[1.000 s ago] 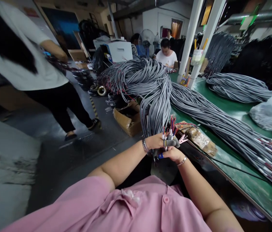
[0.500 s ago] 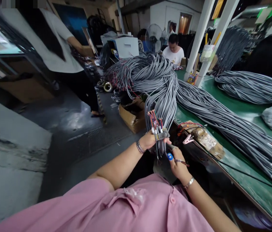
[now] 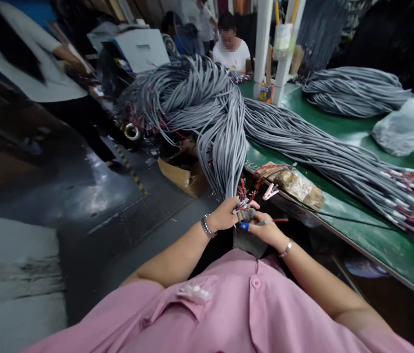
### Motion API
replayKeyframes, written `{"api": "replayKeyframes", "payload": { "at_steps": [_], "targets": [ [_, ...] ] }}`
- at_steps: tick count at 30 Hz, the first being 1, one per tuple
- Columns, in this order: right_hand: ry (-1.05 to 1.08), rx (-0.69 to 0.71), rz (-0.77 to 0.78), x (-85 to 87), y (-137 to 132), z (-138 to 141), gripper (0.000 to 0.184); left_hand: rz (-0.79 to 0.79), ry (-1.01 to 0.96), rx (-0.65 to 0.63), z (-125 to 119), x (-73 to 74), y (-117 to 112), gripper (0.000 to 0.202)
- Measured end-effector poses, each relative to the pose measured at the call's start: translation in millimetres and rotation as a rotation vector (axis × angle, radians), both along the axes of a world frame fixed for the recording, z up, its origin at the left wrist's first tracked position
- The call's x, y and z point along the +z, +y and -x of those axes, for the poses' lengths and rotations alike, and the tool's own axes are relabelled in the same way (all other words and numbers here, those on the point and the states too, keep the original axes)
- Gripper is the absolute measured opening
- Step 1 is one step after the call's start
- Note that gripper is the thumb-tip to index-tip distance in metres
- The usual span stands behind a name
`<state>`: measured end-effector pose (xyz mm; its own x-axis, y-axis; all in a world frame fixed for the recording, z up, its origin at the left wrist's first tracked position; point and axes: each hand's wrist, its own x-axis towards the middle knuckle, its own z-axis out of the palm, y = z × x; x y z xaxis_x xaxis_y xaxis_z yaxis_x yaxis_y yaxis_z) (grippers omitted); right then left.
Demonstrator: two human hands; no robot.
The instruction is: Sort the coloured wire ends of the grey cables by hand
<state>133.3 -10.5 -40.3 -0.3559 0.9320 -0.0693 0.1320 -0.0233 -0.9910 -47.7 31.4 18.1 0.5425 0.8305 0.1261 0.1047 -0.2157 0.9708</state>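
My left hand [image 3: 226, 214] is closed around a bunch of grey cables, whose stripped ends [image 3: 244, 196] show red, purple and white wires above the fingers. A grey covering is on at least one finger. Just to its right, my right hand [image 3: 268, 232] pinches a single grey cable, its thin brownish end pointing right. A blue band [image 3: 244, 226] wraps that thumb. The two hands meet or nearly meet, so the fingertips partly hide each other. Behind them a thick hank of grey cables [image 3: 225, 147] hangs over the table edge.
Long grey cables [image 3: 313, 142] lie along the green table [image 3: 361, 215] on my right. A pink clip [image 3: 270, 191] and a taped block [image 3: 298, 186] sit at its edge. A cardboard box [image 3: 177, 171] stands on the floor. One person stands at left; another sits behind the cables.
The view has turned right and down. My right hand has risen closer to my left, and its cable end now points right. The bunch stays in my left hand.
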Motion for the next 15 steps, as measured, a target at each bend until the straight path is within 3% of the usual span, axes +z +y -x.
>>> {"api": "replayKeyframes", "payload": {
  "at_steps": [3,5,12,15],
  "targets": [
    [0.074,0.024,0.122,-5.4,12,15,0.032,-0.134,0.171,-0.147,0,1.2,4,0.029],
    [0.173,0.003,0.213,-8.3,16,24,0.036,-0.179,0.227,-0.161,0,0.8,5,0.03],
    [0.354,-0.093,0.443,-14.9,17,34,0.045,-0.273,0.299,-0.087,-6,-12.8,3,0.021],
    [0.33,-0.049,0.509,-9.6,16,27,0.033,-0.221,0.297,0.012,-8,-19.4,2,0.022]
  ]
}}
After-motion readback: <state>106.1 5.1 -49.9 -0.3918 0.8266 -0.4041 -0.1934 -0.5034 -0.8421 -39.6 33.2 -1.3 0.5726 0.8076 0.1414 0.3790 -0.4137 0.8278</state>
